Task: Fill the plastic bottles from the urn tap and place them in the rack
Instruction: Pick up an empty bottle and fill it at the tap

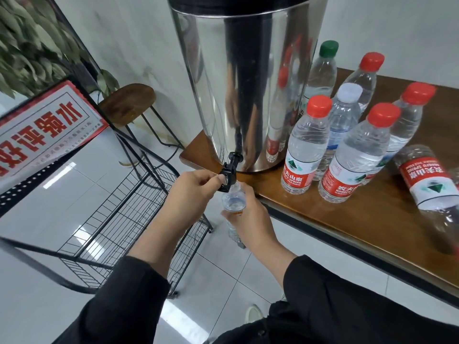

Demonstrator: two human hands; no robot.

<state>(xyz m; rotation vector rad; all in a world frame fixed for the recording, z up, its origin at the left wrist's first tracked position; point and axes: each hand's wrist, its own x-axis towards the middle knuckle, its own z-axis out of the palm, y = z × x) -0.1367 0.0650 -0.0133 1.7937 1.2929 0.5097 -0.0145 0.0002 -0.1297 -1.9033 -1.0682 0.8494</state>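
A tall steel urn (pixel 246 78) stands at the left end of a wooden table (pixel 372 219). Its black tap (pixel 229 173) juts over the table's edge. My left hand (pixel 191 194) pinches the tap lever. Directly under the spout, my right hand (pixel 248 214) grips an uncapped clear plastic bottle (pixel 233 198) around its body. Several capped bottles (pixel 306 145) stand on the table to the right of the urn. One uncapped bottle (pixel 432 192) lies on its side at the far right. The black wire rack (pixel 119 214) stands on the floor to the left, below my hands.
A red and white sign (pixel 44 127) hangs on the rack's top frame. A round wooden stool (pixel 126 101) stands by the wall behind the rack, and leafy branches (pixel 29 45) fill the upper left corner. The floor is white tile.
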